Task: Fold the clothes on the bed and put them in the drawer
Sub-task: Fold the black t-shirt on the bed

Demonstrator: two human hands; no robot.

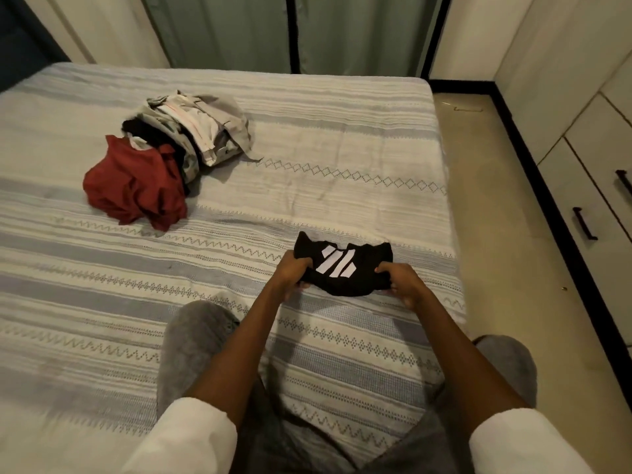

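From the head view, you're sitting on the bed (307, 138) with both arms stretched out in front of you, grey trousers (191, 340) at the near edge and white sleeves (191, 436) pushed up past the elbows.

Your left hand (290, 273) has its fingers curled round the left end of the black garment (345, 268) — a tight bunch of cloth in the fist. Your right hand (403, 283) does the same at the right end, fingers and thumb pinching the fabric from above. Between the two hands the garment sags in a shallow curve, its white slanted stripes facing up, and its lower edge looks to be touching the striped bedspread or just above it; which one, I cannot tell. It sits toward the right edge of the bed, nearer the near edge than the far one.

Over toward the far left part of the bed lies the pile of clothes (178, 148), well apart from your hands — unfolded, heaped. A red garment (133, 186) spills out at the pile's near-left side, black cloth shows in the middle, and grey and white pieces lie behind it.

Off the right edge of the bed runs a strip of floor, and beyond it the white drawers (581, 186) with dark handles, all closed.
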